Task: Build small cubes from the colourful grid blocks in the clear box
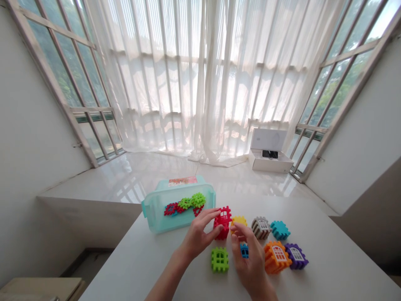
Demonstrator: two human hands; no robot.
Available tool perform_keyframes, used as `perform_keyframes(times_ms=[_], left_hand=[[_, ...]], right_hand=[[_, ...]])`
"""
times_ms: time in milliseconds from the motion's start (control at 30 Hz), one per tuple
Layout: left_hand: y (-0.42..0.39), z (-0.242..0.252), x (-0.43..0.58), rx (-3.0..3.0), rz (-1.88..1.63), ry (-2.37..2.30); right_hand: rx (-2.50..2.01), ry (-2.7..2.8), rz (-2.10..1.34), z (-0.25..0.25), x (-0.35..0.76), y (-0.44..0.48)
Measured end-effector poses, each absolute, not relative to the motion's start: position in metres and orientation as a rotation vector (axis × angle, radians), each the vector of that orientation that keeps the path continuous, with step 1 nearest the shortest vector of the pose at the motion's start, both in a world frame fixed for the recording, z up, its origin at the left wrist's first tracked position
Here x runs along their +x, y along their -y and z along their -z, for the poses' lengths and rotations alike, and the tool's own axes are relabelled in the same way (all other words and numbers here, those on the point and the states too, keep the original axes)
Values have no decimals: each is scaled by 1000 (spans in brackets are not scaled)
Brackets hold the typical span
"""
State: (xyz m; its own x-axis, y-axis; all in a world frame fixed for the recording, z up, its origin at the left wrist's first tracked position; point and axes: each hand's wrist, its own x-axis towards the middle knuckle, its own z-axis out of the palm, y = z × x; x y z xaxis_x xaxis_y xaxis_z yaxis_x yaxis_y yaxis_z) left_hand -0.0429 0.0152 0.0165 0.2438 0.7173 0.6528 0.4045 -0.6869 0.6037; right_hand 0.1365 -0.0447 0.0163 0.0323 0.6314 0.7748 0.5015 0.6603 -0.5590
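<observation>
My left hand has its fingertips and thumb at a stack of red window-shaped interlocking blocks, gripping its left side. My right hand is curved with thumb and fingers apart, just right of the red stack. Yellow blocks stand behind its fingertips, partly hidden. A blue block shows in the gap between its thumb and fingers; I see no firm hold on it. A green window block lies on the table between my wrists.
Grey, teal, orange and purple block stacks stand on the right. A mint plastic bin with loose red and green pieces is at back left. A white box sits open on the sill.
</observation>
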Motion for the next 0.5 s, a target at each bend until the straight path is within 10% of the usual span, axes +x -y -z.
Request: perform_keyframes(times_ms=[500], left_hand=[[-21,2,-52,2294,-1241,-1178]], right_hand=[[-846,1653,-51,-17,137,50]])
